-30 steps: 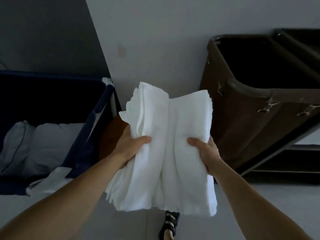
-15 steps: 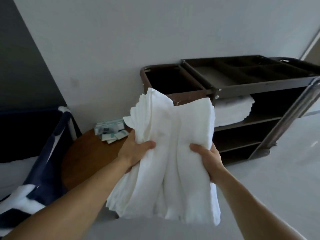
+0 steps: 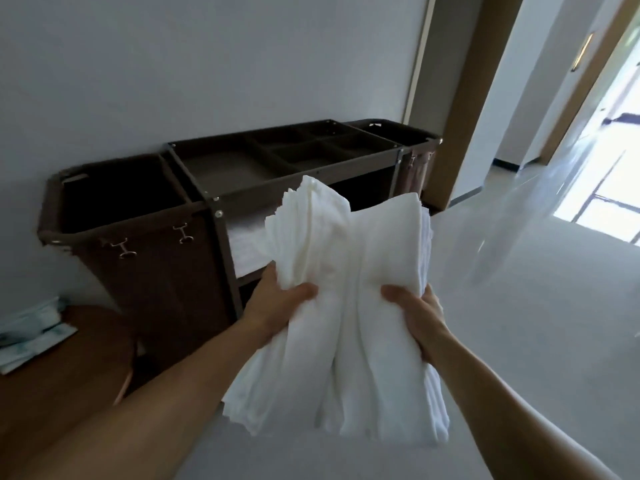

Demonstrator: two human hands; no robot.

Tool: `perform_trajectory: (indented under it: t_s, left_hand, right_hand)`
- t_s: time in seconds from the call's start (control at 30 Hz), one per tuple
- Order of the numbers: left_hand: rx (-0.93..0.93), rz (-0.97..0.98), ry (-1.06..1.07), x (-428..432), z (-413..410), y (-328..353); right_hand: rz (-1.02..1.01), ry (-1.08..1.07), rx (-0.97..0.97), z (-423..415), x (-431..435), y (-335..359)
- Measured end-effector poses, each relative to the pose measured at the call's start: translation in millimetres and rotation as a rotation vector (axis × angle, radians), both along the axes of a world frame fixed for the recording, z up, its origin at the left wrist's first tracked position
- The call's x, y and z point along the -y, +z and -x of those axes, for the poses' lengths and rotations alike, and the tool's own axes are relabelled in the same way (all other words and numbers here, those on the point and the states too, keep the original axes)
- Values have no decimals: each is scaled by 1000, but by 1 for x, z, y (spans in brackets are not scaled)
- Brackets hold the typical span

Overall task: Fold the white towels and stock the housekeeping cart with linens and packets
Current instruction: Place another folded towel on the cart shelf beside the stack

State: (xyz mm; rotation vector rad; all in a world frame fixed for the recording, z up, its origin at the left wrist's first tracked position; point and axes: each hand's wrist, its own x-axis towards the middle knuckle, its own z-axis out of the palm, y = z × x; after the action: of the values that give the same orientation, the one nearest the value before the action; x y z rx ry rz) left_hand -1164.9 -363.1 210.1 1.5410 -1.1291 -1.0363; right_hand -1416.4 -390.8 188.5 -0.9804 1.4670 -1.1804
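A thick stack of folded white towels hangs in front of me, sagging in the middle. My left hand grips its left side with the thumb on top, and my right hand grips its right side the same way. Behind the stack stands the dark brown housekeeping cart against the wall. Its top tray has several compartments with nothing seen in them. White linens lie on the cart's upper shelf, partly hidden by the stack. Blue-green packets lie on the round wooden table at the left.
A brown fabric bag hangs on the cart's left end, another at its far end. A grey wall runs behind the cart. Pale floor stretches to the right toward a bright doorway.
The view has swung right and back: the whole cart and the doorway now show, and the blue bin has left the frame. Both hands keep the same grip on the towels.
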Motion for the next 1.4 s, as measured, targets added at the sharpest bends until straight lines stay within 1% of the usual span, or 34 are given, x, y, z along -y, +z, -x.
perform_trajectory:
  t_s: [0.1,0.23,0.63,0.8,0.97,1.13,1.2,1.3,1.4]
  left_hand:
    - [-25,6,-21,33,48,1]
    - [-11,26,-18,87,84,0]
    - [-6,119,52,294,131,-49]
    - [18,125,156,358,147,-77]
    - [98,85,327,408,184,-120]
    - [97,147,481,456,208,-165]
    - [108,131,565,475,211,-174]
    - [169,92,689,499,212,-178]
    - [264,15,723,527,196,-167]
  right_hand:
    - [22,-24,-41,48,29,8]
    - [36,-32,-51,82,78,7]
    - [65,36,-103,116,305,-18]
    - [77,122,-137,120,391,-40]
    - [94,209,-158,128,473,-81]
    - [147,369,-165,131,541,-126]
    - [164,432,-171,124,564,-137]
    - [171,490,-238,108,592,-142]
    - [110,535,-333,89,620,-138]
